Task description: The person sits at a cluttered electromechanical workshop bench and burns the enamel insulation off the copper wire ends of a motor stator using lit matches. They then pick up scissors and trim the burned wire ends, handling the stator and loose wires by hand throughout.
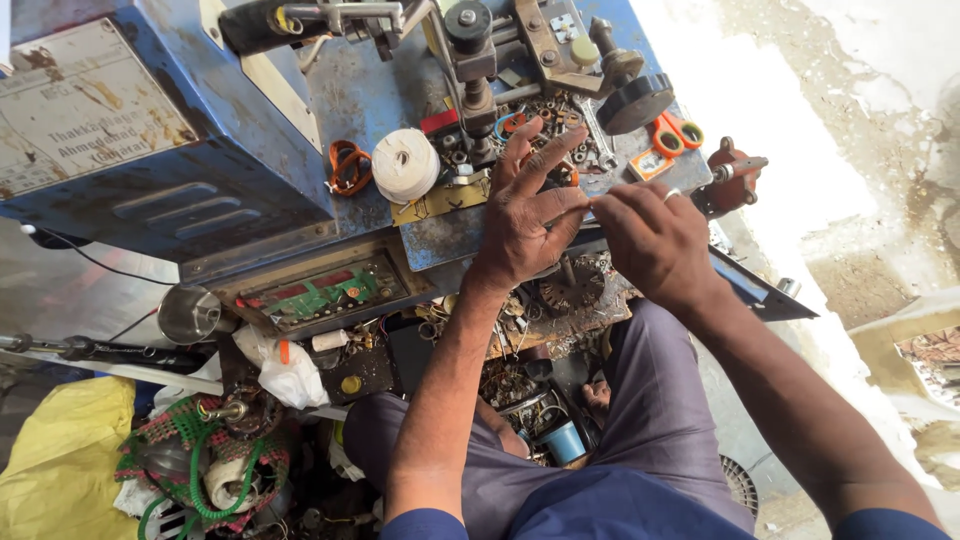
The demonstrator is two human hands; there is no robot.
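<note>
My left hand [528, 215] hovers with fingers spread over the worn blue machine's table [370, 100], above a heap of small metal nuts and washers [545, 120]. My right hand [650, 240] is just to its right, fingers pinched at the left hand's fingertips; whatever it pinches is too small to make out. A ring shows on one right finger. A white spool of thread [405, 165] stands left of the left hand. Under both hands lies a round motor stator [572, 285].
Orange-handled scissors [668, 135] and a black round knob [635, 103] lie at the table's right end. A panel with red displays [325, 293] sits below. On the floor are a yellow sack [60, 460], a green-wired coil [205, 465] and a blue cup [565, 442].
</note>
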